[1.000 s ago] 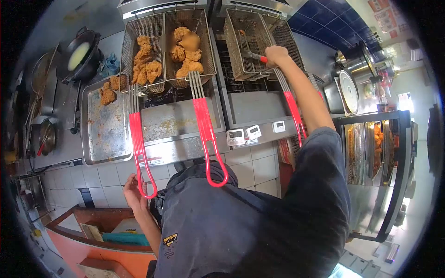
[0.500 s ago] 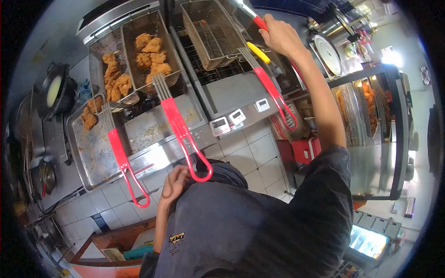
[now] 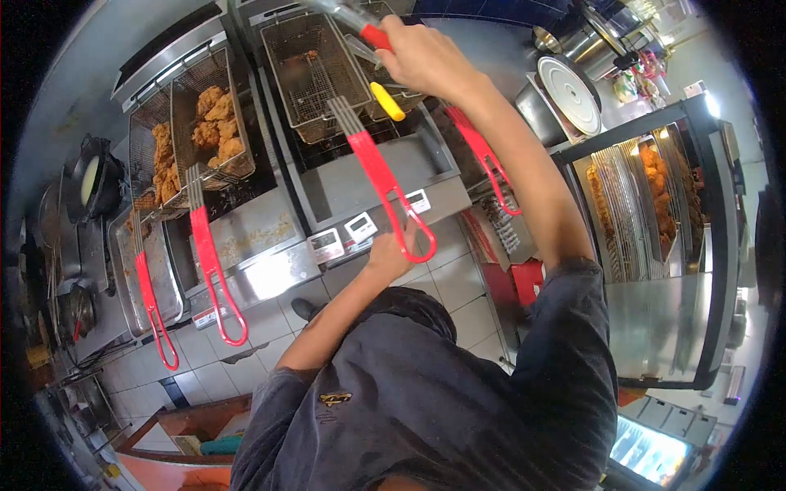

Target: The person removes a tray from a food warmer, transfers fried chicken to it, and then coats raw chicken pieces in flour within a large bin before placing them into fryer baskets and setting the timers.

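My right hand (image 3: 426, 59) is closed round the red grip of metal tongs (image 3: 348, 12) above the fryer baskets at the upper middle. Near the red handle of a fryer basket (image 3: 307, 69) is my left hand (image 3: 393, 252); its fingers are partly behind that handle, and whether they grip it is unclear. That basket holds only small crumbs. A yellow handle (image 3: 386, 101) lies across the basket beside it. Two baskets at the left hold fried chicken (image 3: 217, 127), their red handles (image 3: 209, 245) pointing towards me.
Timers (image 3: 360, 227) sit on the fryer's front edge. A metal tray (image 3: 168, 282) is at the left, beside a black pan (image 3: 98, 176). At the right stand a lidded pot (image 3: 569, 96) and a glass cabinet (image 3: 647, 319) with fried chicken inside.
My left hand has moved right and up, from near my body to an empty basket's handle. My right hand, with the tongs, has shifted left in view. The view has turned right.
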The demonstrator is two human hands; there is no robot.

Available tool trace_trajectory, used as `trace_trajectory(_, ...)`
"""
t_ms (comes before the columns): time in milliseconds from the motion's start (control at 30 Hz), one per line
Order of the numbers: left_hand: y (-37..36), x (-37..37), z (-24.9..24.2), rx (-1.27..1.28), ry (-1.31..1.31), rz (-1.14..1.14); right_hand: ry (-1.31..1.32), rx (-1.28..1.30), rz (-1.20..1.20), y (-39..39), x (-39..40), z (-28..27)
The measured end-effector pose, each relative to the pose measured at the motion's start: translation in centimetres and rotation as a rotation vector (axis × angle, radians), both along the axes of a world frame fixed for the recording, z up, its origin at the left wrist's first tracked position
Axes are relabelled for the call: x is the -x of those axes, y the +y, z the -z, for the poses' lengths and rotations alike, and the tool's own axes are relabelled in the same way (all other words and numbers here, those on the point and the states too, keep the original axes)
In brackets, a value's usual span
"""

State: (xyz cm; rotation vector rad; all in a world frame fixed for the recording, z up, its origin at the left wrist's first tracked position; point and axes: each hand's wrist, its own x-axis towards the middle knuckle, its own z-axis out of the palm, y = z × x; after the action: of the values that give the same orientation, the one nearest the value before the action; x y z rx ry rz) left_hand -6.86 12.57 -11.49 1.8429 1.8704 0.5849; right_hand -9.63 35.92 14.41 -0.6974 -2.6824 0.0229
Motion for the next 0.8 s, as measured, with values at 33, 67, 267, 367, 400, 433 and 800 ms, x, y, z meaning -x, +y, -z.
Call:
trace_trajectory(33, 0.9, -0.6, 0.0, -0.015, 0.043, -0.019, 0.001, 0.007, -0.023, 0.1, -0.3, -0.2)
trace_trajectory(67, 1.7, -1.0, 0.0, -0.031, 0.088, -0.04, 0.003, 0.013, -0.048, 0.2, -0.5, -0.5)
trace_trajectory(267, 2.8, -1.8, -0.6, 0.106, 0.176, -0.065, 0.022, 0.029, -0.106, 1.4, -1.8, -1.3)
trace_trajectory(367, 2.5, -1.8, -1.2, 0.076, 0.154, -0.083, 0.024, 0.073, -0.115, 1.7, -2.1, -1.7)
trace_trajectory(400, 2.3, -1.8, -1.1, 0.077, 0.159, -0.082, 0.018, 0.143, -0.108, 1.3, -2.4, -2.7)
trace_trajectory(433, 2.1, -1.9, -0.9, 0.075, 0.164, -0.081, 0.021, 0.15, -0.119, 1.3, -2.5, -2.8)
trace_trajectory(800, -4.7, 0.2, -3.3, 0.144, 0.212, -0.443, 0.008, 0.199, -0.154, 0.7, -1.8, -2.5)
